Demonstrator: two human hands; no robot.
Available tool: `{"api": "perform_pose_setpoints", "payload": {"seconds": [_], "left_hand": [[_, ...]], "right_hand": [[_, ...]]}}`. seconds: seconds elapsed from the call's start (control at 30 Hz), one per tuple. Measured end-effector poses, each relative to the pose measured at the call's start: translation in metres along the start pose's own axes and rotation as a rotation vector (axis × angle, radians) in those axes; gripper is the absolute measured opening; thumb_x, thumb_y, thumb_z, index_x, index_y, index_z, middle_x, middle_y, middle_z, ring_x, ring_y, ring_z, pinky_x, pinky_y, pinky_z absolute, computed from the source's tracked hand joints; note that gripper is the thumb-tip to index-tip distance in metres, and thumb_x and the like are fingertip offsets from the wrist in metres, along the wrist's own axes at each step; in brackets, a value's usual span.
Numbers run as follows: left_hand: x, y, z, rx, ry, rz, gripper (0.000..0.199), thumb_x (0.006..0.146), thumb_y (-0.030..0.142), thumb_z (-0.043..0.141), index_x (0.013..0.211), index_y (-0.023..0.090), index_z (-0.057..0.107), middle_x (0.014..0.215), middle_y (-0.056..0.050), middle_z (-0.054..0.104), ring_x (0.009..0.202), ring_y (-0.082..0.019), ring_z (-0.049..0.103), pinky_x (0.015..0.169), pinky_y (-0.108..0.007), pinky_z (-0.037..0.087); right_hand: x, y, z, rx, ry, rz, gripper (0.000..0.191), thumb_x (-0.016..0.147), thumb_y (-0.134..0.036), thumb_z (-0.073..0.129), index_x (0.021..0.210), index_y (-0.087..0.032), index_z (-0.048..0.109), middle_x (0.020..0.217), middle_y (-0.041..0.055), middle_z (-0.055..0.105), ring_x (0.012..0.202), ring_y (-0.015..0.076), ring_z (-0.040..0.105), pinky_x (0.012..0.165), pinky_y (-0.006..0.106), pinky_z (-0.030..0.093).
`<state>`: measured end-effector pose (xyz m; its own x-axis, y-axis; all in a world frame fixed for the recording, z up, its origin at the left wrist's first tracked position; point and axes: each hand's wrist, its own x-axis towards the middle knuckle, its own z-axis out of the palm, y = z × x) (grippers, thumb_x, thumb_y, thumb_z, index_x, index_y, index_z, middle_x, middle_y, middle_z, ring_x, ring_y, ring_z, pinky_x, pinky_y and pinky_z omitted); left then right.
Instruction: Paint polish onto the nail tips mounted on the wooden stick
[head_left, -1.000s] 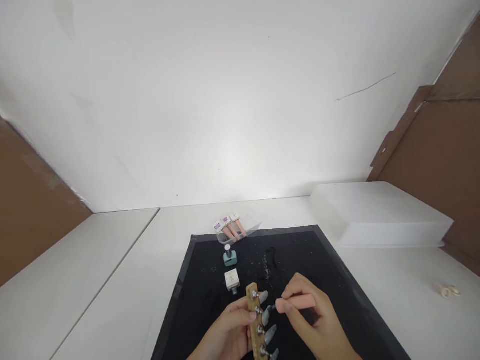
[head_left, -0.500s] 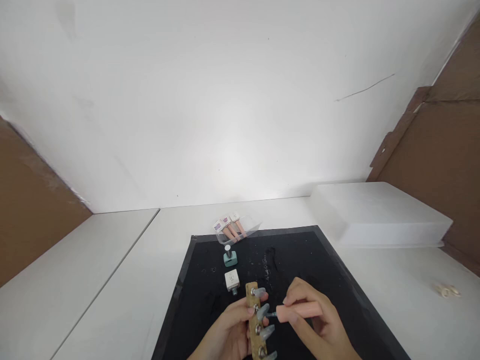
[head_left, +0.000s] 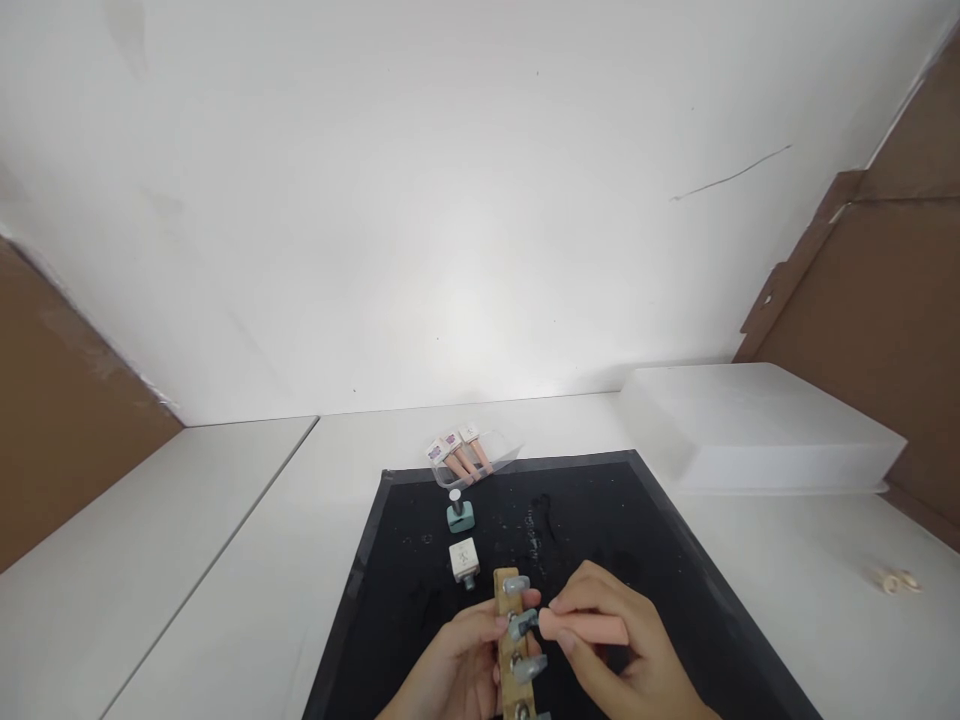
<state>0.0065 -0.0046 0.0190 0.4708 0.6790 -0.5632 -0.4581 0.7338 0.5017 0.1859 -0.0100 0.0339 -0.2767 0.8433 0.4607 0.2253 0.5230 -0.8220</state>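
Left hand: from where I stand, the left hand (head_left: 461,655) is curled firmly around the wooden bar (head_left: 514,692), thumb on its near face and fingers behind.
Right hand: the right hand (head_left: 619,640) pinches a pink handle (head_left: 589,628) between thumb and fingers, no gap left.
Wooden bar: held slantwise over the black mat (head_left: 600,520), at the bottom of my view, with grey nail tips on metal studs; the lowest is cut off.
Brush end: it appears to touch the second nail tip (head_left: 523,625) from the far end, which looks tealer than its neighbours.
Slip risk: I'd say a twist of the left wrist could swing the tip under the brush and smear colour on the wood or fingers; too hard a push might loosen the tip.
White bottle: the white bottle (head_left: 464,558) lies just beyond the left hand, neck towards the person; if uncapped, it could leak. Its dark marks are too small to read.
Teal block: the teal block (head_left: 460,519) has a grey post and pale top; I see no lettering.
Clear tray: the clear tray (head_left: 506,445) holds pink-handled bottles (head_left: 457,463), some with purple labels, illegible from here.
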Motion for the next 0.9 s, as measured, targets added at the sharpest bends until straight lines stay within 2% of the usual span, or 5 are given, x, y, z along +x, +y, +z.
{"api": "perform_pose_setpoints", "payload": {"seconds": [0.17,0.4,0.57,0.7,0.9], "left_hand": [[0.000,-0.001,-0.004,0.009,-0.051,0.004,0.034,0.067,0.018,0.062,0.100,0.010,0.068,0.067,-0.005,0.067,0.059,-0.011,0.054,0.058,-0.022,0.034],[-0.002,0.000,-0.002,0.016,-0.007,0.019,0.037,0.067,0.019,0.062,0.102,0.008,0.067,0.067,-0.006,0.067,0.056,-0.009,0.052,0.056,-0.020,0.032],[-0.005,0.003,0.004,0.059,0.059,-0.001,0.040,0.062,0.022,0.066,0.100,0.010,0.067,0.067,-0.004,0.067,0.061,-0.012,0.055,0.058,-0.021,0.034],[-0.003,0.003,0.005,0.069,0.051,0.014,0.036,0.065,0.023,0.065,0.100,0.012,0.067,0.075,-0.006,0.069,0.067,-0.015,0.059,0.062,-0.024,0.037],[-0.002,0.002,0.005,0.056,0.022,0.000,0.035,0.064,0.022,0.067,0.097,0.011,0.068,0.074,-0.006,0.070,0.068,-0.015,0.059,0.064,-0.025,0.038]], "right_hand": [[-0.003,0.004,0.001,-0.056,0.065,0.007,0.013,0.083,-0.016,0.053,0.072,-0.017,0.059,0.063,0.0028,0.054,0.050,0.0147,0.051,0.043,0.025,0.040],[-0.003,0.007,0.000,-0.048,0.146,-0.084,0.015,0.082,-0.011,0.051,0.073,-0.018,0.061,0.063,0.0037,0.056,0.056,0.0178,0.053,0.049,0.028,0.043],[-0.002,0.001,-0.003,0.033,0.090,-0.123,0.014,0.078,-0.008,0.053,0.081,-0.020,0.059,0.066,0.0029,0.057,0.056,0.0169,0.053,0.049,0.028,0.043],[0.001,-0.002,-0.004,0.061,0.019,-0.173,0.020,0.074,-0.005,0.055,0.086,-0.020,0.060,0.068,0.0032,0.058,0.056,0.0166,0.056,0.050,0.027,0.044],[0.003,-0.001,-0.001,0.012,0.008,-0.214,0.024,0.072,-0.003,0.054,0.089,-0.018,0.063,0.068,0.0052,0.062,0.058,0.0169,0.059,0.050,0.025,0.047]]}}
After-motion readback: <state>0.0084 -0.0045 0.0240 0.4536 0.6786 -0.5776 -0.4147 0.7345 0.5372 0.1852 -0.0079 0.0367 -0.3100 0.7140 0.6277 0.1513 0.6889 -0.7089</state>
